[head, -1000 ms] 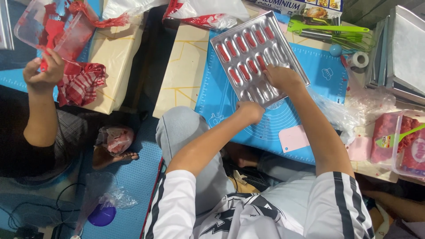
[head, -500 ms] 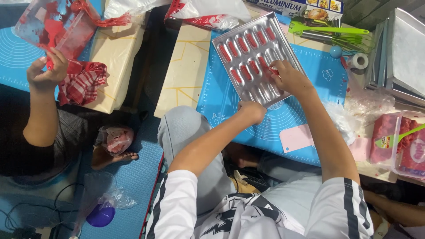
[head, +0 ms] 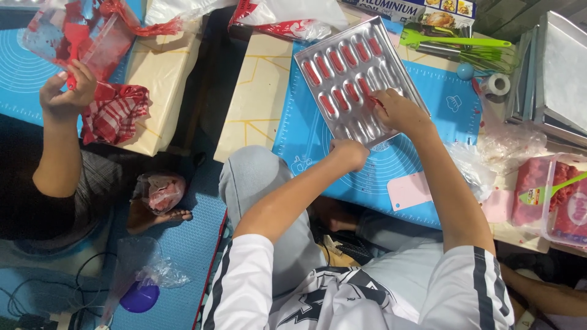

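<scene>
A metal mould tray [head: 391, 67] with rows of oval cavities lies tilted on a blue silicone mat [head: 440, 104]. Many cavities hold red paste [head: 337, 61]; those in the near rows look bare. My left hand [head: 350, 153] grips the tray's near edge. Over the tray's middle row, my right hand [head: 396, 111] has its fingertips pinched on something small and red at a cavity; what it is I cannot tell.
A pink scraper [head: 408, 190] lies on the mat. At the right are a tub of red mixture [head: 538, 192] with a green spatula, stacked trays [head: 559, 73], a tape roll [head: 498, 84] and a green whisk [head: 458, 44]. At the left, another person's hand [head: 66, 93] holds a clear container [head: 92, 36] near a red checked cloth [head: 116, 116].
My right hand has moved from the tray's near corner up to the middle row. My left hand has stayed on the near edge.
</scene>
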